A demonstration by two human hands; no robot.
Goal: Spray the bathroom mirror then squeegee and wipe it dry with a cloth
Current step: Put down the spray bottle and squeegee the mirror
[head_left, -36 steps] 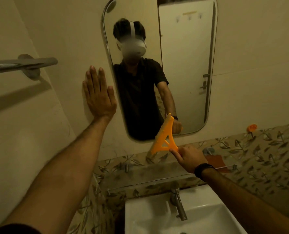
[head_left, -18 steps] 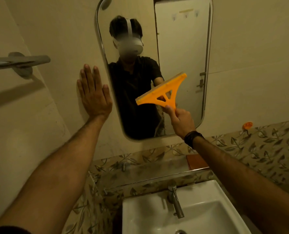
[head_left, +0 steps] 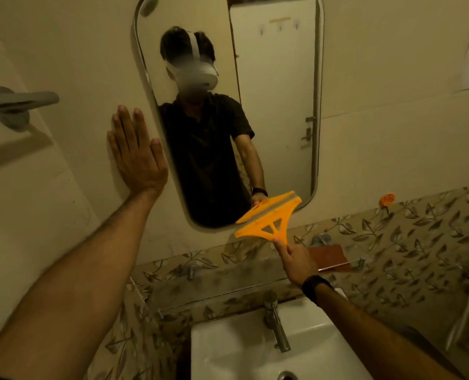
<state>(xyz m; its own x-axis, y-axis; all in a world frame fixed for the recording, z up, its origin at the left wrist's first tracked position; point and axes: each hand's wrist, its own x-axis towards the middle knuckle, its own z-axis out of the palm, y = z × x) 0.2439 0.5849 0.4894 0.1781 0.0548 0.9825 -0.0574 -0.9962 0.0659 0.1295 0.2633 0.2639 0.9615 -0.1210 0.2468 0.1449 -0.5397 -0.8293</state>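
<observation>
The right hand (head_left: 296,257) pinches the handle of the orange squeegee (head_left: 266,220); its grip is narrow, holding that handle only. The blade sits above and slightly left of the grip, its long axis slanting up to the right, at the bottom edge of the mirror (head_left: 277,105). The left hand (head_left: 137,157) lies flat and empty on the wall, well left of the grip and beside the mirror's rim. The sink (head_left: 228,349), below the grip, holds nothing visible; no cloth shows. The next pass likely needs the blade lifted upward.
</observation>
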